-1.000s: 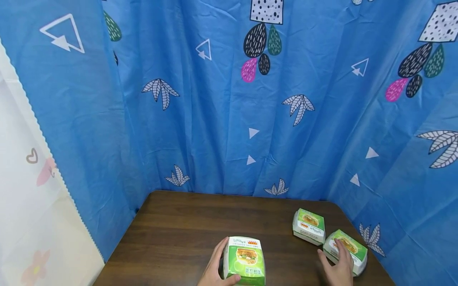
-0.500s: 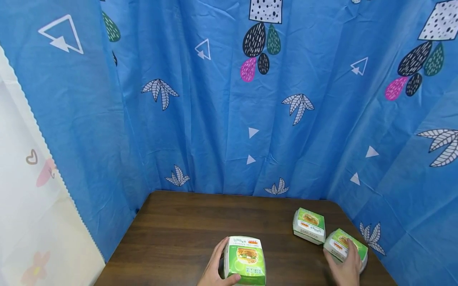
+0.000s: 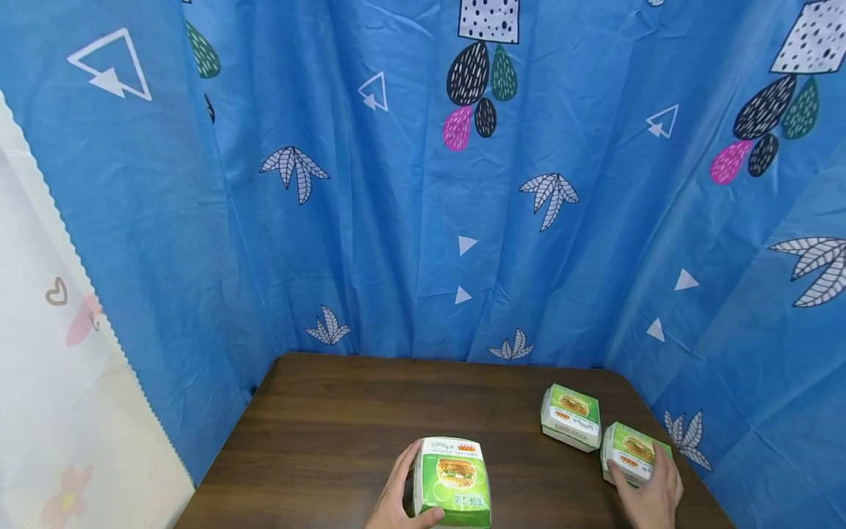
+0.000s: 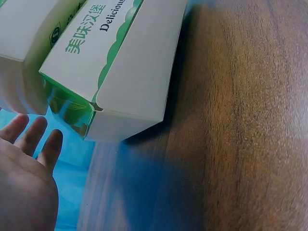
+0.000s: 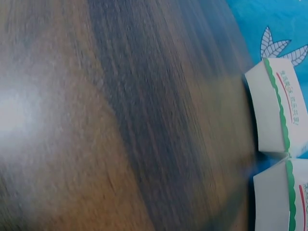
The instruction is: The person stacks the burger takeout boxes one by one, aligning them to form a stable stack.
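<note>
In the head view my left hand (image 3: 403, 492) holds a green-and-white burger box (image 3: 454, 477) near the table's front, fingers along its left side and thumb on its near edge. The left wrist view shows that upper box (image 4: 24, 43) over another burger box (image 4: 130, 72), which sits on the table. At the right, my right hand (image 3: 651, 496) grips a burger box (image 3: 634, 448), thumb on its left and fingers over its right side. One more burger box (image 3: 571, 419) stands just behind it, their corners nearly touching. The right wrist view does not show my right hand.
The brown wooden table (image 3: 370, 404) has rounded far corners. A blue patterned curtain (image 3: 396, 220) hangs along its back and sides, and a pale cloth (image 3: 59, 353) hangs at the far left.
My right hand has come forward and right onto its box and closed round it. That box has turned slightly and shifted nearer the one behind. The left hand has stayed put.
</note>
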### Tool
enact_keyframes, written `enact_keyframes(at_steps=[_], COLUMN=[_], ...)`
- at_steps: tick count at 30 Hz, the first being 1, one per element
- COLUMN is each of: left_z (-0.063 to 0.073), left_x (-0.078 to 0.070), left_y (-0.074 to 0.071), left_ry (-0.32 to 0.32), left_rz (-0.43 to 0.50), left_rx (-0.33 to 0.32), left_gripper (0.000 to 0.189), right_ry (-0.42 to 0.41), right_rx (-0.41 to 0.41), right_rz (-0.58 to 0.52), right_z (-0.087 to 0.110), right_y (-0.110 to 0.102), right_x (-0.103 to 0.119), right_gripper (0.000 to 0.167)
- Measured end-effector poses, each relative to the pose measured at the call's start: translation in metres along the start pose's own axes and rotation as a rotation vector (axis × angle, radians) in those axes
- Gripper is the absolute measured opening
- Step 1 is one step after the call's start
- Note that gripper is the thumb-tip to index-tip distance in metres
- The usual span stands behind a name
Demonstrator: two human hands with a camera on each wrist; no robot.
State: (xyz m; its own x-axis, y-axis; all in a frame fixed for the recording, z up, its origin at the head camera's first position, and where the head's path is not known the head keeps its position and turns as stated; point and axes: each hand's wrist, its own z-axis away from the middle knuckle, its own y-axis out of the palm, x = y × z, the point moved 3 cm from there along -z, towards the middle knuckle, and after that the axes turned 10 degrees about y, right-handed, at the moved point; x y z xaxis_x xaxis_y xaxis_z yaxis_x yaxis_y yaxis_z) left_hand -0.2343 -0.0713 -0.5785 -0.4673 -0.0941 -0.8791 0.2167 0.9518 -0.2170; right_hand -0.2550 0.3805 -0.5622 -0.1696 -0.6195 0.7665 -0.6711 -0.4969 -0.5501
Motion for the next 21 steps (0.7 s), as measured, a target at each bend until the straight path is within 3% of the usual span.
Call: enact_keyframes(at_steps=[5, 14, 21], left_z=[0.002, 0.003, 0.002], left_x=[0.002, 0.002, 0.001], left_y=[-0.001, -0.002, -0.002], left_ry=[-0.011, -0.024, -0.025], left_rz=[-0.007, -0.006, -0.005], left_rx=[-0.003, -0.007, -0.005], left_gripper=[0.094, 0.093, 0.093], right_ry=[0.022, 0.155, 0.2], right_rx=[-0.002, 0.11, 0.13], right_rz=[0.017, 0.121, 0.176], right_z=[-0.002, -0.009, -0.013], right_y=[0.0, -0.001, -0.002], right_x=[-0.008, -0.013, -0.016], right_gripper=[0.091, 0.099, 0.103])
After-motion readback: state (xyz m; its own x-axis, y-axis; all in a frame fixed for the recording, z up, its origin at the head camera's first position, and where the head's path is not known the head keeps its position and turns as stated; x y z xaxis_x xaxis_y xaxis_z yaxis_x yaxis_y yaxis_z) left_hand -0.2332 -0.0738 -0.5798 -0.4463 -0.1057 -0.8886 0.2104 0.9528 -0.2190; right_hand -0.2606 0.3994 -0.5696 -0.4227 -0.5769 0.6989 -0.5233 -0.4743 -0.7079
